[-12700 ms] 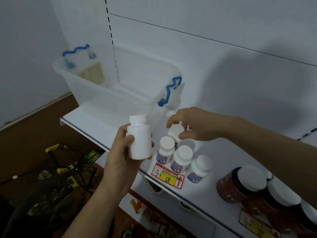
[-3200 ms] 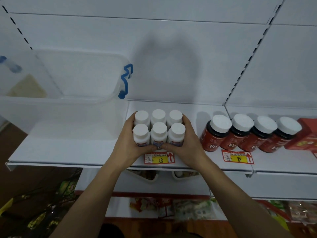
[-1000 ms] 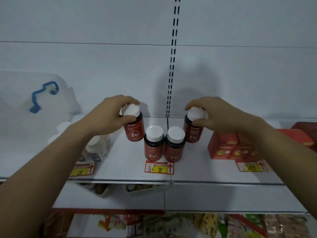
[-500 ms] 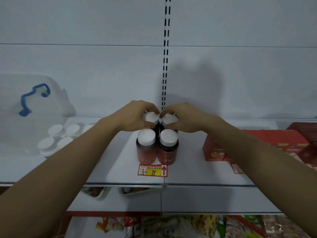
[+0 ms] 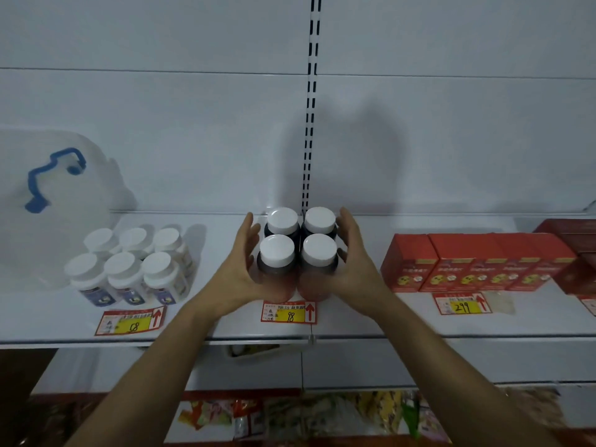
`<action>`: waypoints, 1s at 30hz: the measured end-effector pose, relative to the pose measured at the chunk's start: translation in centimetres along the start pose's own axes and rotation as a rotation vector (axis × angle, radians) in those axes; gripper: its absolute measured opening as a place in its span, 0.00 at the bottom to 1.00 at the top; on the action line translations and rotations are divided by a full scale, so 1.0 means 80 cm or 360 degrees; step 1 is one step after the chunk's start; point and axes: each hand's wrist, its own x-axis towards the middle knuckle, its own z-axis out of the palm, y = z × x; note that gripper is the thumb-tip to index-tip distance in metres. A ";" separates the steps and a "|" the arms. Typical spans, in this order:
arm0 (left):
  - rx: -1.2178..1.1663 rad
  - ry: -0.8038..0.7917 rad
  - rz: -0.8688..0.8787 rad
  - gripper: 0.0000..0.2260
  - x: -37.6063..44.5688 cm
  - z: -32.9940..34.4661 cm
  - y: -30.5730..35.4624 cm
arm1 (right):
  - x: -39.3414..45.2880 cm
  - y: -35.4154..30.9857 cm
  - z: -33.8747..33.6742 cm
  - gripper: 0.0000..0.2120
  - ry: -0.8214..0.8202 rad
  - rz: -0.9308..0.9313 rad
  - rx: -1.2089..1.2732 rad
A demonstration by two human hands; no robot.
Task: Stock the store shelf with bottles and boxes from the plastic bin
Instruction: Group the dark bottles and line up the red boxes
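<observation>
Squaring up the four dark bottles on the shelf

I am looking across the shelf (image 5: 225,327), with the plastic bin (image 5: 61,201) at its far left, and I am cupping the dark bottles (image 5: 298,253) between my left hand (image 5: 240,269) and right hand (image 5: 353,264). Both grips are spread flat, pressing the block's sides, pinching nothing. I judge even inward pressure is keeping the block tight above its price tag (image 5: 288,312). The bottles are standing upright, caps up.
</observation>
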 end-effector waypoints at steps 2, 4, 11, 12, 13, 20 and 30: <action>0.0034 -0.0101 0.0023 0.66 0.001 0.001 -0.009 | 0.004 0.006 -0.002 0.63 -0.0148 -0.0028 0.0070; 0.0072 -0.0137 0.0062 0.65 0.004 0.003 -0.008 | 0.010 0.010 -0.007 0.62 -0.0232 -0.0075 0.0036; 0.0069 -0.0095 0.0096 0.66 0.017 0.013 -0.011 | 0.014 0.021 0.001 0.60 -0.0218 -0.0064 -0.0049; 0.0059 -0.0082 0.0096 0.66 0.018 0.014 -0.012 | 0.013 0.021 0.003 0.60 -0.0207 -0.0071 -0.0066; 0.0049 -0.0064 0.0091 0.66 0.017 0.015 -0.012 | 0.013 0.021 0.006 0.59 -0.0199 -0.0075 -0.0079; 0.0115 0.0048 0.0227 0.55 0.020 0.016 -0.001 | 0.013 0.017 0.011 0.59 -0.0142 -0.0060 -0.0140; 0.0156 0.0015 0.0224 0.56 0.017 0.012 -0.003 | 0.012 0.021 0.012 0.58 -0.0134 -0.0103 -0.0181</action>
